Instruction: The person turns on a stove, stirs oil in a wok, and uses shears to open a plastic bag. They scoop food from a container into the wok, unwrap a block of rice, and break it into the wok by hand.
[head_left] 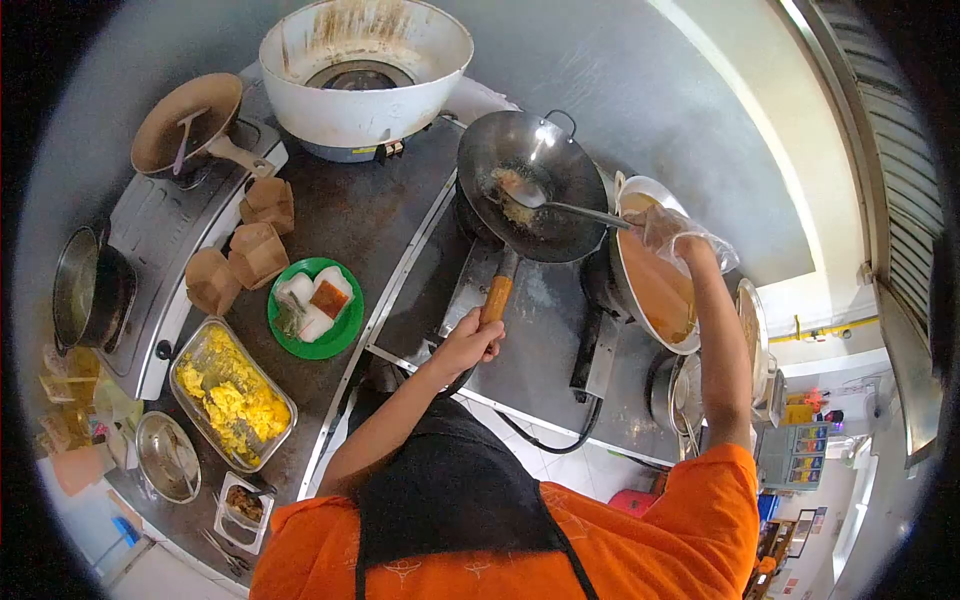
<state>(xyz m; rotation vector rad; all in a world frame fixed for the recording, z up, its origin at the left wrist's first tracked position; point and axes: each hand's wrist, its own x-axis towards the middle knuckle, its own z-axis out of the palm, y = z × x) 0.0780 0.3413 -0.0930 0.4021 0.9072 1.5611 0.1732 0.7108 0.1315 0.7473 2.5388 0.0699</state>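
Observation:
My left hand (472, 345) is wrapped round the wooden handle of a dark wok (480, 200), which sits over a burner at the centre. My right hand (685, 240), covered in a clear plastic glove, grips the handle of a metal ladle (575, 210). The ladle's bowl rests inside the wok, beside a small amount of brownish food (515, 183). Below and beside my right hand stands a large pot of orange-brown liquid (655, 278).
At the left are a green plate (345, 329) with white and brown pieces, a tray of yellow food (235, 395), brown paper cups (258, 254) and a tan pan (160, 130). A big white basin (360, 118) stands at the back. More pots (752, 320) are at the right.

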